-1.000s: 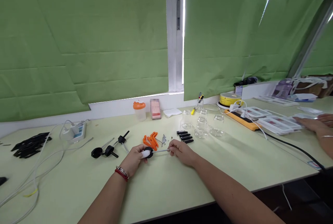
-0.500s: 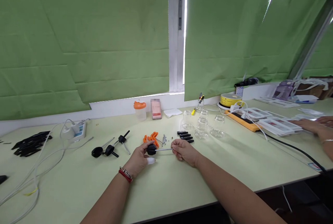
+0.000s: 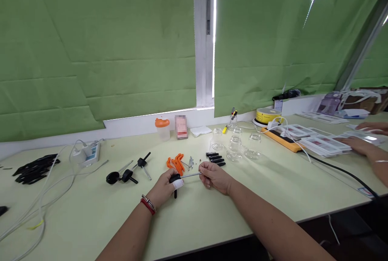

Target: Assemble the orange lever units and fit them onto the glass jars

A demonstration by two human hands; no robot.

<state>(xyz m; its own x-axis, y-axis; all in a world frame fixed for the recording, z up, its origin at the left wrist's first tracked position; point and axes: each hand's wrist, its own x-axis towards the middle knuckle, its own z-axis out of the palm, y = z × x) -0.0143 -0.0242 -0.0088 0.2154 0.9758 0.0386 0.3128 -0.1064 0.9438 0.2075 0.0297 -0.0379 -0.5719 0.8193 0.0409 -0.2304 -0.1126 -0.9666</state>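
My left hand (image 3: pixel 166 186), a white wrap on its thumb, is closed round a black plastic piece (image 3: pixel 175 177); a short black stub (image 3: pixel 175 194) sticks out below the thumb. From this piece a thin metal rod (image 3: pixel 190 175) runs to the right. The fingertips of my right hand (image 3: pixel 214 177) pinch the rod's far end; whether a small part is between them is hidden. Just beyond my hands lie orange plastic parts (image 3: pixel 177 163), small metal pins (image 3: pixel 190 162) and several black cylindrical pieces (image 3: pixel 215 158). Similar black pieces with rods (image 3: pixel 127 175) rest to the left.
Several clear glass jars (image 3: pixel 235 148) stand behind my right hand. An orange-lidded cup (image 3: pixel 163 129) is at the back. Left are a power strip (image 3: pixel 92 154), cables and flat black pieces (image 3: pixel 36 168). At right, a co-worker's hand (image 3: pixel 357 144) touches white trays (image 3: pixel 323 146).
My left hand has turned the black piece, so its stub now points down and the thumb lies across it. The right hand stays at the rod's end. The co-worker's hands have shifted.
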